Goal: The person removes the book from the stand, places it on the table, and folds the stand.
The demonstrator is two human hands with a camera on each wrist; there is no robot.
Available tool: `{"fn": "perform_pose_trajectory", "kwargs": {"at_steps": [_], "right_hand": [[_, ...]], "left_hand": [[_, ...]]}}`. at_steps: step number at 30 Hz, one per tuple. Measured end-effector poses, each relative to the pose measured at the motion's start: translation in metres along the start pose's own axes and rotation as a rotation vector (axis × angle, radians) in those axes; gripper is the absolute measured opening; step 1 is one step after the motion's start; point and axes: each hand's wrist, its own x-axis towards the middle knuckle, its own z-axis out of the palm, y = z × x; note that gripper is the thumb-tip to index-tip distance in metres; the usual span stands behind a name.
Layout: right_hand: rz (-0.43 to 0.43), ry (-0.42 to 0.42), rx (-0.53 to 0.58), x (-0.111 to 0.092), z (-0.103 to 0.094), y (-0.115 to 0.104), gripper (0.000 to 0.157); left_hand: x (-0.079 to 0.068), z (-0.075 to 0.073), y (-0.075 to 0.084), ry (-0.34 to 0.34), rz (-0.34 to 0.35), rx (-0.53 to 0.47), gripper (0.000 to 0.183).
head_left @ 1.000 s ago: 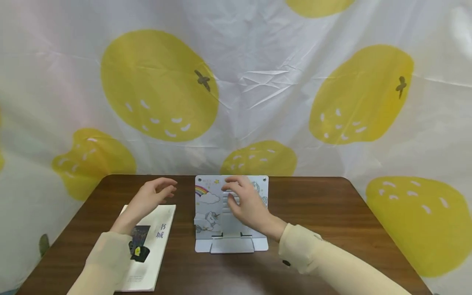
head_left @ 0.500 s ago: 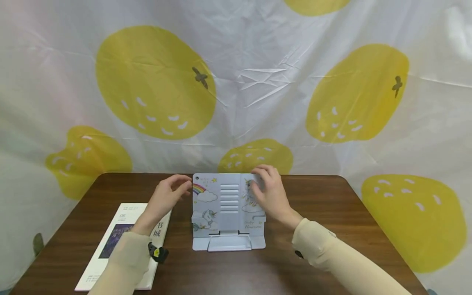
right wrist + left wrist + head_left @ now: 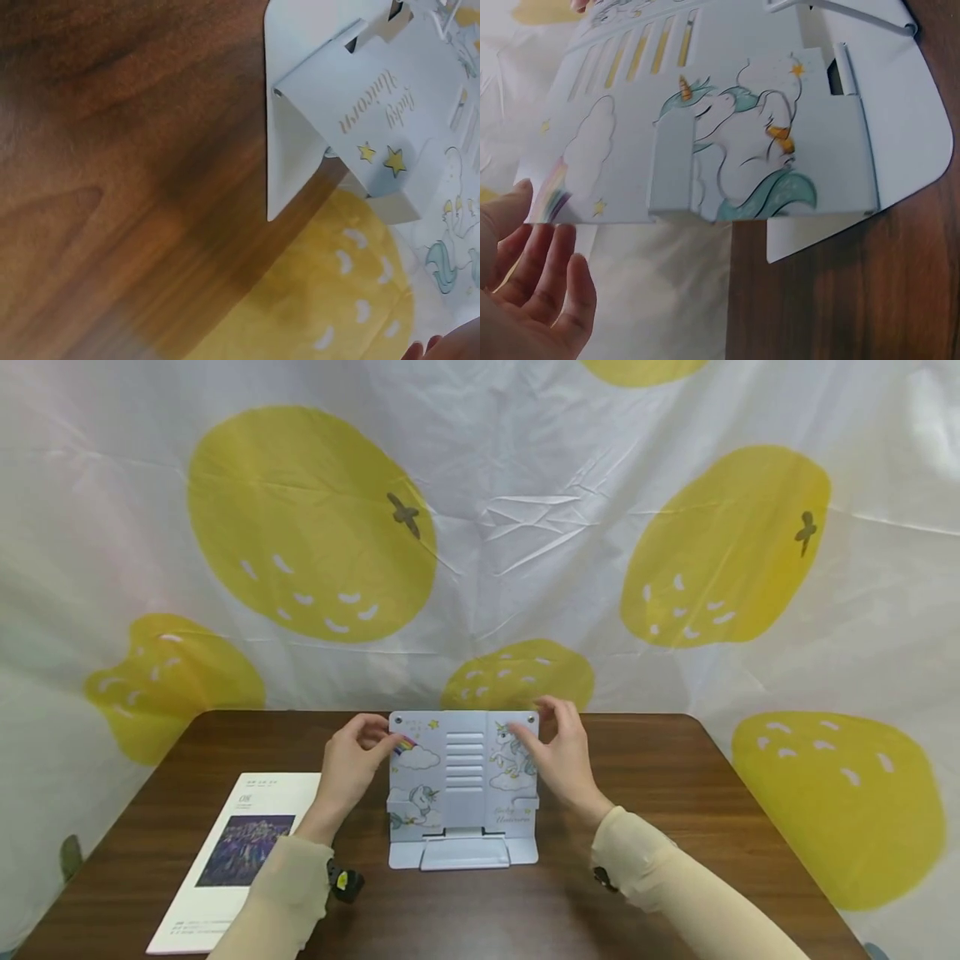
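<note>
A white book stand (image 3: 465, 777) printed with unicorns, a rainbow and clouds stands upright on the table, its clear-looking front flap (image 3: 465, 852) folded down over the base. My left hand (image 3: 351, 768) holds the panel's left edge near the upper corner, thumb on the front by the rainbow, other fingers behind. On the opposite edge, my right hand (image 3: 564, 756) grips with the thumb over the front unicorn and fingers behind. The left wrist view shows the left hand (image 3: 544, 285) at the panel's edge. Only a bit of the right hand (image 3: 446, 345) shows in the right wrist view.
A white-covered book (image 3: 225, 860) with a dark picture lies flat on the brown wooden table (image 3: 660, 827), left of the stand and partly under the left forearm. Behind the table hangs a white cloth (image 3: 525, 552) with yellow fruit prints.
Both hands have come to the stand's side edges: the left moved right from above the book, the right moved right from the panel's middle. The stand keeps its place.
</note>
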Motion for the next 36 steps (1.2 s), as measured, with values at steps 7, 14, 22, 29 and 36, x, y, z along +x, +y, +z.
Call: {"fn": "perform_pose_trajectory", "kwargs": {"at_steps": [7, 14, 22, 29, 36], "right_hand": [[0.095, 0.026, 0.067, -0.004, 0.002, 0.006, 0.041], [0.250, 0.049, 0.159, -0.010, 0.007, 0.005, 0.029], [0.245, 0.065, 0.195, -0.013, 0.012, 0.004, 0.027], [0.248, 0.046, 0.195, -0.013, 0.013, 0.005, 0.024], [0.247, 0.027, 0.203, -0.015, 0.006, -0.011, 0.025]], "left_hand": [[-0.003, 0.007, 0.000, 0.043, 0.003, 0.002, 0.028], [-0.005, 0.007, -0.001, 0.057, 0.005, 0.015, 0.026], [-0.007, 0.004, 0.000, 0.048, -0.002, 0.010, 0.024], [-0.007, 0.005, 0.001, 0.040, 0.019, 0.016, 0.022], [-0.006, 0.004, 0.001, 0.035, 0.028, 0.035, 0.021]]}}
